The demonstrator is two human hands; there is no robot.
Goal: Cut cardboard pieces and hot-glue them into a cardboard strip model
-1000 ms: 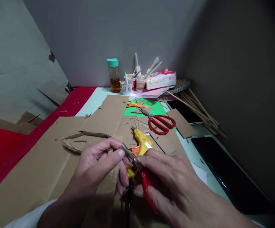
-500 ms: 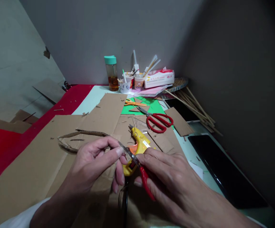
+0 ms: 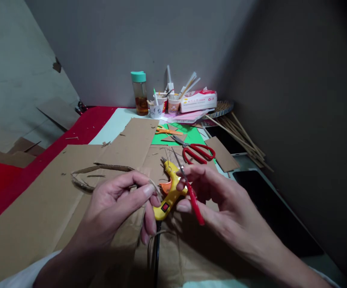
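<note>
Between the thumb and fingertips of my left hand [image 3: 116,204] a thin cardboard strip [image 3: 155,187] is pinched, mostly hidden by the fingers. My right hand [image 3: 224,206] holds small red-handled scissors [image 3: 195,204], seen edge-on, with the blades pointing up and away and apart from the strip. Beneath and between the hands lies a yellow glue gun [image 3: 171,196] with an orange trigger, its nozzle facing away. A pointed cardboard outline [image 3: 83,187] stands on edge on the flat cardboard sheet [image 3: 45,192], just beyond my left hand.
Larger red-handled scissors [image 3: 200,152] and orange scissors [image 3: 169,130] lie ahead. At the back stand a lidded bottle [image 3: 140,94], paper cups [image 3: 157,109] and a tissue pack [image 3: 199,101]. Wooden sticks [image 3: 245,138] and a black tablet-like slab [image 3: 275,212] lie on the right.
My right hand has drawn the scissors to the right, away from the left fingertips, and turned them more upright. My left hand keeps its pinch almost in place.
</note>
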